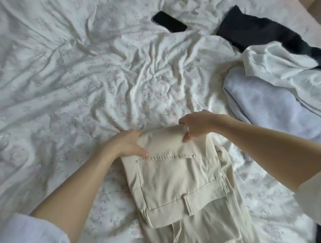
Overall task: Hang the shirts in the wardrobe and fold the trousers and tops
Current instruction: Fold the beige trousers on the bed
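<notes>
The beige trousers [184, 193] lie on the flowery bed sheet [74, 86], close to the person. Their long side runs from the person straight out toward the far side of the bed. The waistband and a belt loop face up near the middle. The far end of the trousers is rolled over into a fat fold.

The left hand [130, 143] holds the left end of that fold, with its thumb on top of the cloth and its fingers curled round the edge. The right hand [195, 125] pinches the right end of the fold, fingers bent tight on the cloth.

To the right of the trousers sits a heap of white clothes [282, 90]. A dark grey garment [260, 31] lies past the heap, partly under it. Far beyond the trousers, a black phone [169, 21] lies flat on the sheet.
</notes>
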`<state>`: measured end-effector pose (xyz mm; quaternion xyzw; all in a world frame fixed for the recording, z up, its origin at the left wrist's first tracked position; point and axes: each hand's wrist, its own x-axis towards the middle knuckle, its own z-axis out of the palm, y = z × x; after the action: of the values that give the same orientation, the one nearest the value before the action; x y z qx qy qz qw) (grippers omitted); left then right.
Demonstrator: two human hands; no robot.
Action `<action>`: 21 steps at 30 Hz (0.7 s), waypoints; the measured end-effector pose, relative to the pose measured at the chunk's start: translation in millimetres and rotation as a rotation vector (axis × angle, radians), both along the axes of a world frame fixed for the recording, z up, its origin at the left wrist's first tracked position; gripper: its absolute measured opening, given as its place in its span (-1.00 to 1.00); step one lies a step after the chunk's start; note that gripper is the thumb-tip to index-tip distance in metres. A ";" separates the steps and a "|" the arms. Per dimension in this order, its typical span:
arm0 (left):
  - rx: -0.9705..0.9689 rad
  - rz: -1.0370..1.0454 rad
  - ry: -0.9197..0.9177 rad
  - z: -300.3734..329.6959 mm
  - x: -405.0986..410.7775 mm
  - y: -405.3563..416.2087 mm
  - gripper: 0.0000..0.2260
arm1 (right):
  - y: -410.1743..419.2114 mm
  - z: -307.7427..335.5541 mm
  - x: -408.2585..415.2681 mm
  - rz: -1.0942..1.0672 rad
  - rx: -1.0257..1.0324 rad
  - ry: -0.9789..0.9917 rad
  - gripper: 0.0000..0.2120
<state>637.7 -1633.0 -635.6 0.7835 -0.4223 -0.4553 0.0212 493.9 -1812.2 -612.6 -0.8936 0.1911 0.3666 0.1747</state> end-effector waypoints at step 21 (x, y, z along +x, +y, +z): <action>-0.553 0.183 -0.821 180.0 36.6 -24.9 -0.71 | -11.6 149.5 51.7 -0.160 -0.507 -0.800 -0.78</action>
<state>674.3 -1657.8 -455.6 0.8969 -0.4302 0.0229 0.1000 545.6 -1823.8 -463.1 -0.9614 0.2607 -0.0788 0.0387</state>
